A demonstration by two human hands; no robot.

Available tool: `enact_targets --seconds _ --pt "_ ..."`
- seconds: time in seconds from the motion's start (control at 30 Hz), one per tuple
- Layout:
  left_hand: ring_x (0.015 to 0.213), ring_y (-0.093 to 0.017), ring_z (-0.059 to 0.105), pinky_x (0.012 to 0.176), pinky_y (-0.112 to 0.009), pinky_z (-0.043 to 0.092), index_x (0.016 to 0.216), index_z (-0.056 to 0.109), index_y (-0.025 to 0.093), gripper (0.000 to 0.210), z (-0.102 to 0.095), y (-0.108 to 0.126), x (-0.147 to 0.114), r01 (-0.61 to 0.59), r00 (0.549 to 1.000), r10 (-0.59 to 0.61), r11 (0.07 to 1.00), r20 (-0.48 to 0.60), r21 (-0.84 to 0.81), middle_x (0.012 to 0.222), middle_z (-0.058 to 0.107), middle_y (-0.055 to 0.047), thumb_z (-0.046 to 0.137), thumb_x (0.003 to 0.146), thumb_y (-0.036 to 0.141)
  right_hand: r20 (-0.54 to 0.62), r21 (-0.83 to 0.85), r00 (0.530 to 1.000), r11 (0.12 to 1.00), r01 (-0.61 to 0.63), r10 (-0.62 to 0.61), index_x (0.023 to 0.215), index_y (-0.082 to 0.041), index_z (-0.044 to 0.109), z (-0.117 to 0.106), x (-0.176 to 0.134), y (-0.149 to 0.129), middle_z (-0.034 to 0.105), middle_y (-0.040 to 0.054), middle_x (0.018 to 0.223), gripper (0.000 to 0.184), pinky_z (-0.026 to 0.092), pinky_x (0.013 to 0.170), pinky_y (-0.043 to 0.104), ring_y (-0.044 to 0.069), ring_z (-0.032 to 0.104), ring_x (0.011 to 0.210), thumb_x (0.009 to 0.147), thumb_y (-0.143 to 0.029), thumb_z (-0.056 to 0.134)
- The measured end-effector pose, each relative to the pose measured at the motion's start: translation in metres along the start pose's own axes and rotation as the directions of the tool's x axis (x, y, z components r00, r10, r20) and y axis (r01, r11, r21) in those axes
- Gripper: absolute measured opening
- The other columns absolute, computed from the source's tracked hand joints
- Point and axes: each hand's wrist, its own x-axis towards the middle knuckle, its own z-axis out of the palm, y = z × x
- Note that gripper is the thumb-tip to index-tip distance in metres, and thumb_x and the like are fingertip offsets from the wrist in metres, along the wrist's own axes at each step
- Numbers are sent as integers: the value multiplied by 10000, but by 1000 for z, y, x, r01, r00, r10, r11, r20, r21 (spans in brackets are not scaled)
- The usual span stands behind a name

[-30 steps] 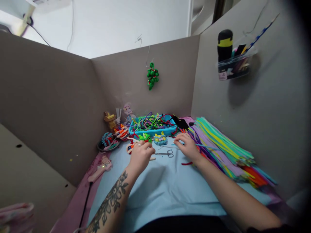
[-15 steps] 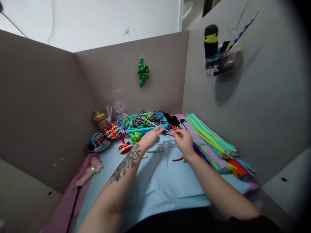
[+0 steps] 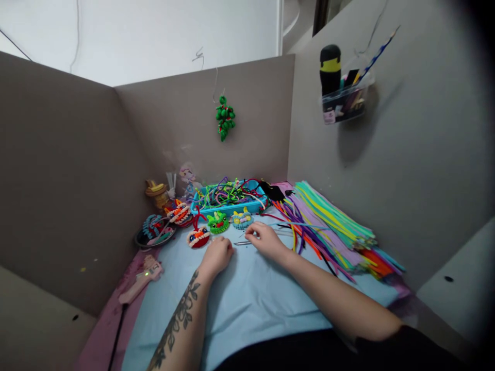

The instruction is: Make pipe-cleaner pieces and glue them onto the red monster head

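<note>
My left hand [image 3: 218, 253] rests on the blue cloth with its fingers curled in; whatever they hold, if anything, is hidden. Thumb and fingertips pressed together, my right hand [image 3: 264, 239] is at the handle end of the scissors [image 3: 242, 243]. It covers the handles, so I cannot tell whether it grips them. Just beyond the hands is a row of pipe-cleaner faces: a red and white one [image 3: 198, 237], a green one [image 3: 218, 222] and a light blue one with yellow ears [image 3: 242, 219].
A blue tray [image 3: 232, 209] of tangled pipe-cleaner pieces stands at the back. Bundles of long pipe cleaners [image 3: 332, 216] lie on the right. To the left are a dark bowl [image 3: 154, 239] and a pink glue gun [image 3: 143, 278]. Grey panels [image 3: 240, 149] enclose the table.
Both hands have come back from near the tray and the pipe cleaners, the left down to the cloth, the right to the scissors. The light blue face is now uncovered.
</note>
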Motion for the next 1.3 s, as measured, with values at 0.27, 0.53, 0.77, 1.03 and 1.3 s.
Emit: enact_targets --seconds 0.27,0.53,0.77,1.03,1.3 --pt "892 -254 557 800 -367 402 745 615 162 98 5 -12 -7 29 990 -58 976 -129 -218 833 627 -94 586 781 249 100 -55 994 997 -48 53 678 -201 612 41 -4 4 577 -36 545 64 340 484 217 124 506 501 706 -151 642" --pt "718 -156 595 648 -257 465 874 593 148 259 0 -8 -6 -93 974 -53 792 -219 -604 794 652 -38 485 860 383 -49 -3 988 989 148 -148 955 -212 630 35 -10 -8 648 56 891 157 469 739 311 186 587 836 837 -168 537" --pt "751 -180 626 696 -276 488 878 671 136 301 -3 0 -10 -133 984 -3 660 -180 -739 822 705 -58 549 819 405 -70 -93 956 956 278 -285 905 -229 662 30 -13 -10 650 61 845 155 469 759 337 204 572 842 880 -198 512" --pt "713 -186 634 656 -271 496 849 692 124 331 -2 0 -11 -111 980 -57 632 -189 -767 778 713 -64 569 802 428 -22 -288 946 908 304 -324 888 -226 659 29 -19 -13 648 88 852 198 423 746 354 232 524 826 904 -213 462" --pt "766 -198 651 704 -300 518 960 700 138 300 0 2 -10 -165 973 -3 691 -232 -704 871 731 -83 529 837 351 37 -367 942 873 322 -332 861 -212 642 30 -18 -15 642 99 851 192 397 695 339 233 504 796 890 -170 456"
